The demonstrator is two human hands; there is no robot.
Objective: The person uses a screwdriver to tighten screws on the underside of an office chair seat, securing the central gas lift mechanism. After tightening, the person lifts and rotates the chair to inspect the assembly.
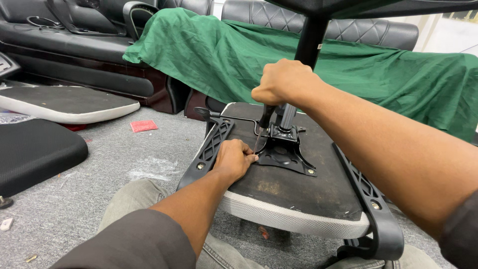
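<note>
Over the upturned seat (294, 192), right hand (283, 82) grips a screwdriver (263, 123); left hand (233, 158) pinches its tip.

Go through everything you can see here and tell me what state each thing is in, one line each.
Office chair seat: upside down on the floor.
Mechanism plate: lying on the seat underside.
Screwdriver: upright, tip down at the plate.
Right hand: closed on the screwdriver handle.
Left hand: steadying the screwdriver tip.
Green cloth: draped over the sofa.
</note>
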